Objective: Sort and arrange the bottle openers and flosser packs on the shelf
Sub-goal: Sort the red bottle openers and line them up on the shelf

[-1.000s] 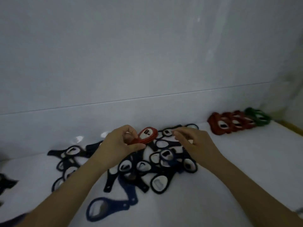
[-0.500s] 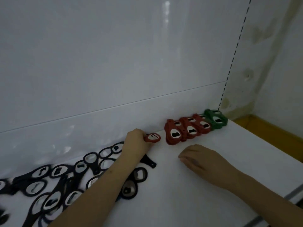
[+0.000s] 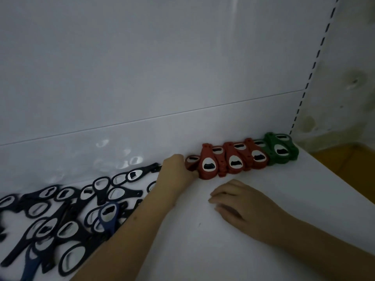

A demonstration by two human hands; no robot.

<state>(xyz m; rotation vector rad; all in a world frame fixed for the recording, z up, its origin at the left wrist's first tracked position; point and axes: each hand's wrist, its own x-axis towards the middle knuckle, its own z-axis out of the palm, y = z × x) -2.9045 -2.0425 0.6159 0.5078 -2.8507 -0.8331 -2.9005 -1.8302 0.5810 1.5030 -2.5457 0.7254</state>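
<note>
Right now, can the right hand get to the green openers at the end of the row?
Probably yes. The right hand rests flat on bare shelf, and nothing lies between it and the green openers. The left hand is busy at the red row's far end.

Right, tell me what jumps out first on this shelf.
The row of red bottle openers against the back wall, ending in green openers at the right. The left hand holds one more red opener at the row's left end. A black heap sprawls bottom left.
</note>
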